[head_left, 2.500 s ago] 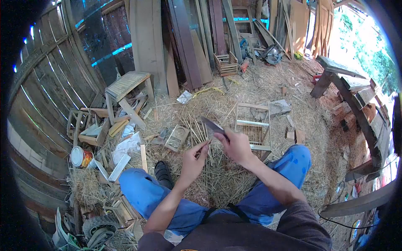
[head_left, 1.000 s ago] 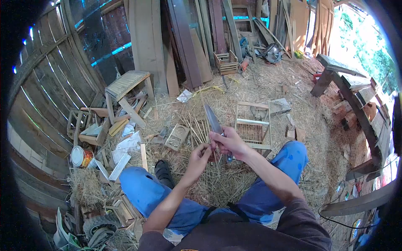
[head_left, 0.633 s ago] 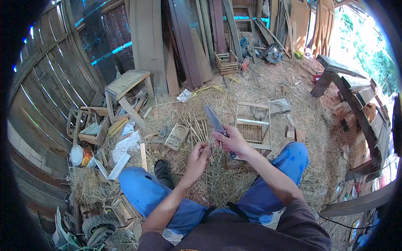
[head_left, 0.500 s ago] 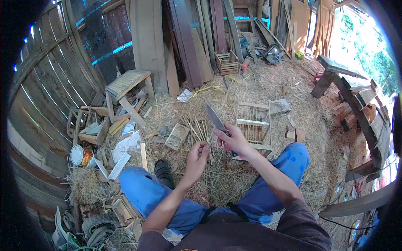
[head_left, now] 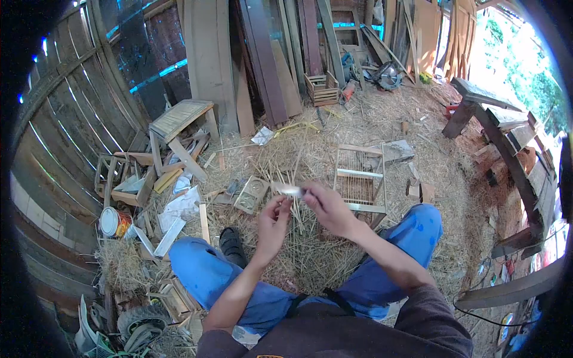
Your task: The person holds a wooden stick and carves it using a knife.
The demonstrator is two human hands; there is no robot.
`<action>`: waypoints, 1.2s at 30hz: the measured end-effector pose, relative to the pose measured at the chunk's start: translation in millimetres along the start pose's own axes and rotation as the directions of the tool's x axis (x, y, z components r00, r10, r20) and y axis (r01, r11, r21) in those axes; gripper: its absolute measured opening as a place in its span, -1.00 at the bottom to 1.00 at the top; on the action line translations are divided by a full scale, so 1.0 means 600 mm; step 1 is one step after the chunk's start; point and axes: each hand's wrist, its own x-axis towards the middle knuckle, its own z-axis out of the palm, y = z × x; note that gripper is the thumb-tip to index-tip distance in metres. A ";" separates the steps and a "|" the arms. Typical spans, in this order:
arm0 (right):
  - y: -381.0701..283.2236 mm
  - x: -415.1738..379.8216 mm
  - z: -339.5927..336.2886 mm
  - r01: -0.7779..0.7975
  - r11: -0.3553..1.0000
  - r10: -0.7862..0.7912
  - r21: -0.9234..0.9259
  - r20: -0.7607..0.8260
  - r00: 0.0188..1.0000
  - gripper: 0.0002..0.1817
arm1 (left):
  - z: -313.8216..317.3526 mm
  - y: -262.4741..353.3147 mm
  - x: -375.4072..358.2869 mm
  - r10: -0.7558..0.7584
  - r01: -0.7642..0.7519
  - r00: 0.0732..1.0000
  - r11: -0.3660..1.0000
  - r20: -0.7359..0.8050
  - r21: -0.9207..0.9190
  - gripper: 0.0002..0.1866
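My right hand (head_left: 329,210) is wrapped round the handle of a knife (head_left: 289,190). The blade points left and glints with light, somewhat smeared by motion. Just under the blade, the fingertips of my left hand (head_left: 273,225) are pinched together; I cannot tell what small thing is between them. Several thin sticks (head_left: 298,210) lie fanned out on the straw-covered ground below both hands. Close by on the left is a flat wooden block (head_left: 252,194) with round marks. Right of my right hand lies a wooden frame strung with thin rods (head_left: 360,174).
A small wooden stool (head_left: 182,117) stands at the left near scrap wood and a paint can (head_left: 113,222). Tall boards (head_left: 262,65) lean at the back beside a slatted crate (head_left: 322,89). A rough timber bench (head_left: 507,137) runs along the right. A circular saw (head_left: 389,77) sits further back.
The knife has swung from pointing up and away to lying leftward over my left fingertips. My right hand has moved slightly left and down, my left hand slightly left.
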 end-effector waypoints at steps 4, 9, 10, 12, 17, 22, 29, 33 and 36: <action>-0.001 -0.005 0.016 0.133 0.988 -0.127 -0.073 0.084 0.988 -0.66 | 0.001 -0.010 -0.006 -0.008 0.013 1.000 0.979 -0.025 0.202 -0.75; 0.010 -0.004 0.026 0.213 0.961 -0.204 -0.175 0.068 0.977 -0.65 | -0.003 -0.008 -0.009 -0.058 0.050 0.996 0.991 0.064 0.123 -0.77; 0.012 -0.004 0.026 0.219 0.958 -0.210 -0.184 0.069 0.975 -0.65 | -0.005 -0.015 -0.008 -0.072 0.066 0.995 0.995 0.074 0.080 -0.77; 0.013 -0.002 0.026 0.258 0.937 -0.254 -0.235 0.047 0.966 -0.65 | -0.004 -0.014 -0.008 -0.060 0.052 0.995 0.994 0.080 0.095 -0.79; 0.003 0.002 0.012 0.318 0.857 -0.306 -0.405 0.096 0.947 -0.67 | -0.001 0.016 -0.020 0.083 -0.104 0.994 0.918 0.070 0.383 -0.82; 0.002 -0.001 0.006 0.355 0.781 -0.365 -0.514 0.087 0.927 -0.66 | 0.003 0.002 -0.027 0.230 -0.232 0.971 0.857 0.062 0.461 -0.80; 0.004 -0.005 -0.006 0.333 0.748 -0.361 -0.574 0.070 0.930 -0.68 | -0.010 -0.033 -0.025 0.086 -0.112 0.991 0.951 0.102 0.290 -0.75; 0.004 0.001 -0.023 0.293 0.743 -0.347 -0.601 0.028 0.937 -0.70 | 0.003 0.014 -0.037 -0.054 0.052 0.986 0.999 0.160 0.018 -0.75; 0.005 0.006 -0.025 0.280 0.737 -0.331 -0.615 0.032 0.943 -0.72 | -0.001 0.014 -0.036 -0.019 0.010 0.986 0.999 0.168 0.053 -0.75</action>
